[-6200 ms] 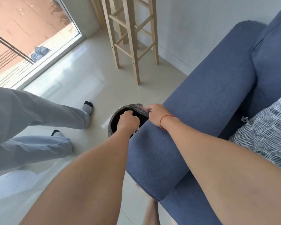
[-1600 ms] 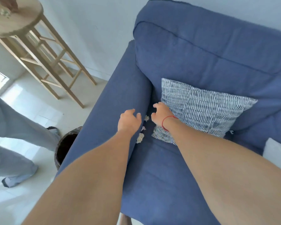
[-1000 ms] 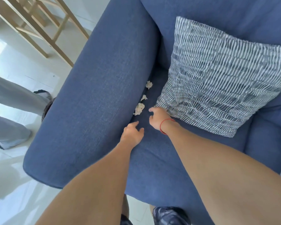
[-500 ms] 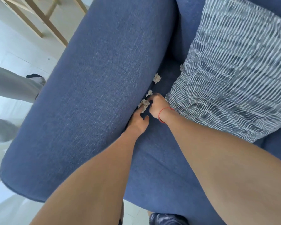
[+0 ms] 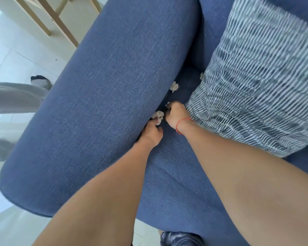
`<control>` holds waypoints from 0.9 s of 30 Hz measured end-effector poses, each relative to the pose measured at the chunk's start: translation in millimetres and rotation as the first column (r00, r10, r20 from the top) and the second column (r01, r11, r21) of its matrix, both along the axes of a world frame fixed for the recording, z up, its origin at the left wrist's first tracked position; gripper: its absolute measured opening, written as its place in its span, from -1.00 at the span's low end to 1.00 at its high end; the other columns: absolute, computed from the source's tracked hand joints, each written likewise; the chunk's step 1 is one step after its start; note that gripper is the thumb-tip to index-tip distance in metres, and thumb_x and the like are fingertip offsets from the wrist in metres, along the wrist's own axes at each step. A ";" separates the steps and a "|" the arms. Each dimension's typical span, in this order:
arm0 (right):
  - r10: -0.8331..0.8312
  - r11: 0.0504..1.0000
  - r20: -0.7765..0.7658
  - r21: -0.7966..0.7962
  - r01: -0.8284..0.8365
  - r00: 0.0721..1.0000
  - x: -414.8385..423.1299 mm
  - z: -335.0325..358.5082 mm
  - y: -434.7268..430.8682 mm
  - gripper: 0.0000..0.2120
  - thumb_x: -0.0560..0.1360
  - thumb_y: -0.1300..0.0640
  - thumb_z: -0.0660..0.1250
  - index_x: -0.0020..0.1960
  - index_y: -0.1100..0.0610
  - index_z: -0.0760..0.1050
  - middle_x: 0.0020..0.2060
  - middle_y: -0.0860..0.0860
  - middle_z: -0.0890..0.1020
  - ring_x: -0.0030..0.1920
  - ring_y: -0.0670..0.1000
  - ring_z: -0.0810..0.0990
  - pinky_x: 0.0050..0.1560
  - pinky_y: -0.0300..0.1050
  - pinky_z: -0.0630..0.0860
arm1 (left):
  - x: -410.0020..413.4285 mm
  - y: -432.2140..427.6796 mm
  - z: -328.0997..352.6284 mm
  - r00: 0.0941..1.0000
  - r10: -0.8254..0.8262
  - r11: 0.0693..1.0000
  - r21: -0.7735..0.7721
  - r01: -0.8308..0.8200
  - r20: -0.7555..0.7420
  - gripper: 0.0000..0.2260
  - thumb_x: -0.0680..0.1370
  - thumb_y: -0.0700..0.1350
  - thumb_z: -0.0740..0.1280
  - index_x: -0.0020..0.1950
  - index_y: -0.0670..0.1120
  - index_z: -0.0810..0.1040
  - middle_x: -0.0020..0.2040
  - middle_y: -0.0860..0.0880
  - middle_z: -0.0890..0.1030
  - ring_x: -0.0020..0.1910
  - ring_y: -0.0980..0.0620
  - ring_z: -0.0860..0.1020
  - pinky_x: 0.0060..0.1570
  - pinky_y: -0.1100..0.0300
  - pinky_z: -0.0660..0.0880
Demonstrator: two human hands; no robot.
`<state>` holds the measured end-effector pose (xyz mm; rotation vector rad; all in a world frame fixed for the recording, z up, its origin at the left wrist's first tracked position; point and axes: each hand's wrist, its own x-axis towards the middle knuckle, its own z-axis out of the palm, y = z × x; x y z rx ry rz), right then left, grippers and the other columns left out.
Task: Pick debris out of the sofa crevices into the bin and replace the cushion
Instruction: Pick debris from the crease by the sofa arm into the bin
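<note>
Two hands picked bits from the sofa [image 5: 103, 96] gap.
Left hand [image 5: 150, 133] pinched a white crumb [image 5: 158, 115]; right hand [image 5: 177, 113] was curled by the striped cushion [image 5: 256, 82], its grip unclear.

Cushion [image 5: 256, 82] cropped; fingertips [image 5: 154, 120] behind debris [image 5: 158, 114].

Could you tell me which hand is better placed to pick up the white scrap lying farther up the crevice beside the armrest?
Probably the right hand: it sits nearer the far scrap. The left hand is lower, fingers on the nearest scrap.
</note>
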<state>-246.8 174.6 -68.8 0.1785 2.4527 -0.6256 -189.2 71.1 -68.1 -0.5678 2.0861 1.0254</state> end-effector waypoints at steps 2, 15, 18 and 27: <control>-0.083 0.996 -0.041 0.007 0.083 0.996 6.1 16.0 5.2 -0.74 0.53 0.21 0.25 0.15 0.22 0.60 0.13 0.17 0.63 0.13 0.20 0.60 0.10 -0.05 0.55 | 3.1 -0.7 8.1 0.997 -0.056 0.998 -0.046 0.053 -0.060 -0.60 0.58 -0.17 0.26 0.43 -0.13 0.42 0.37 -0.14 0.47 0.33 -0.12 0.45 0.38 0.15 0.33; -0.315 0.949 -0.263 -0.085 0.303 0.912 -6.2 139.0 17.4 -0.78 0.52 0.20 0.32 0.14 0.09 0.59 0.07 0.09 0.67 0.07 0.16 0.64 0.11 0.03 0.58 | -27.2 -1.9 124.0 0.805 -0.150 0.987 -0.133 0.089 -0.574 -0.91 0.53 -0.24 0.31 -0.02 -0.19 0.59 -0.01 -0.11 0.52 -0.07 -0.10 0.52 -0.06 0.01 0.53; -0.340 0.940 -0.301 -0.122 0.318 0.891 -15.1 160.7 -1.5 -0.81 0.50 0.23 0.32 0.05 0.09 0.65 0.03 0.09 0.69 0.05 0.15 0.64 0.09 0.03 0.59 | -42.4 -20.1 149.5 0.710 -0.146 0.989 -0.129 0.079 -0.689 -0.92 0.54 -0.22 0.31 -0.04 -0.20 0.58 0.07 -0.07 0.50 0.01 -0.06 0.51 -0.07 0.02 0.54; -0.224 0.972 -0.288 -0.138 0.191 0.931 -18.9 184.1 -108.7 -0.78 0.50 0.20 0.24 -0.06 0.06 0.66 -0.06 0.09 0.69 -0.04 0.19 0.63 -0.02 0.01 0.61 | -61.7 -124.4 182.8 0.748 0.102 0.980 -0.063 -0.189 -0.656 -0.89 0.58 -0.14 0.29 0.02 -0.16 0.54 0.00 -0.05 0.58 -0.10 0.01 0.46 -0.13 0.18 0.39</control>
